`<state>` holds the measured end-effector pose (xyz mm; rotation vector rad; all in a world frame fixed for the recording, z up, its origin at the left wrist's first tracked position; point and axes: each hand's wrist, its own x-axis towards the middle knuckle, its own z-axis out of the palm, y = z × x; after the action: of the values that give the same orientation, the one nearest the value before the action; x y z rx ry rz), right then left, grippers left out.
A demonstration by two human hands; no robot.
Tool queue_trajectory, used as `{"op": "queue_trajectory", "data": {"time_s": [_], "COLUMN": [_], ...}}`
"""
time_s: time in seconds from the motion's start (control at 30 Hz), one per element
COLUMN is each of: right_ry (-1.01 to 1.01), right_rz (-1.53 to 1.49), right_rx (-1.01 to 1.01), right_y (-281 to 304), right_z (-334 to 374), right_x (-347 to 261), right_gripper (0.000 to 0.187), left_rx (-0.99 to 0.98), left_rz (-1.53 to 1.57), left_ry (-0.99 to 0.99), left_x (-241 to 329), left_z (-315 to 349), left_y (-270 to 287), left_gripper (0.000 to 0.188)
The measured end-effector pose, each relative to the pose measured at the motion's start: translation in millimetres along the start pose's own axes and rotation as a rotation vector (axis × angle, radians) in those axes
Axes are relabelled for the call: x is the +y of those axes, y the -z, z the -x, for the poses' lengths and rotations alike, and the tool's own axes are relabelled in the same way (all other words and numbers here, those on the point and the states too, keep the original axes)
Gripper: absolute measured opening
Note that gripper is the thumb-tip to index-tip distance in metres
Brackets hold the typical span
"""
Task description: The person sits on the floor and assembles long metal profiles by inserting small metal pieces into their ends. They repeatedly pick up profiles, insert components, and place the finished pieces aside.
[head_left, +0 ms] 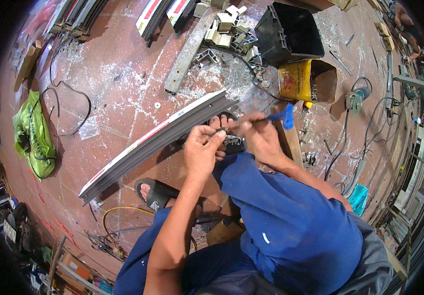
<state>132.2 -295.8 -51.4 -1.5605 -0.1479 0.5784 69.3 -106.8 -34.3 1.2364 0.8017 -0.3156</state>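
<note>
Above my right foot in its black sandal (pixel 234 144), my left hand (pixel 202 150) pinches a small dark piece between thumb and fingertips; its kind is too small to make out. Close beside it, my right hand (pixel 260 137) is closed round a tool with a blue handle (pixel 286 117) that sticks out to the right. Motion blurs that hand's fingertips, and the tool's tip cannot be made out. Just beyond both hands, a long grey metal profile (pixel 153 142) with white film along its edge lies slantwise on the floor, its right end near my toes.
Beyond lie cut profile pieces (pixel 226 29), a flat metal bar (pixel 187 56), a black bin (pixel 290 32) and a yellow container (pixel 298 81). At right are an angle grinder (pixel 357 98) and cords. A green bag (pixel 37 135) lies left. Another person (pixel 404 24) is at far right.
</note>
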Motion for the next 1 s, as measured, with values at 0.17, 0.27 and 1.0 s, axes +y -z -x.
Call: {"op": "queue_trajectory", "data": {"time_s": [0.17,0.27,1.0], "right_ry": [-0.077,-0.152,0.72], "right_rz": [-0.099,-0.072,0.862], "right_rx": [0.346,0.263,-0.126], "right_y": [31.7,28.1,-7.8], "right_z": [-70.8,-95.8,-101.2], "right_x": [13.5,33.0,2.0], "right_gripper": [0.026,0.026,0.021], "left_rx": [0.333,0.354,0.187], "left_rz": [-1.225,-1.404,-1.481], "left_ry": [-0.601,-0.47,-0.355], "left_x": [19.4,9.8,44.3], "left_z": [-10.2,-22.1,-53.2], "left_y": [47.0,74.7,106.8], "left_gripper": [0.073,0.079,0.052]}}
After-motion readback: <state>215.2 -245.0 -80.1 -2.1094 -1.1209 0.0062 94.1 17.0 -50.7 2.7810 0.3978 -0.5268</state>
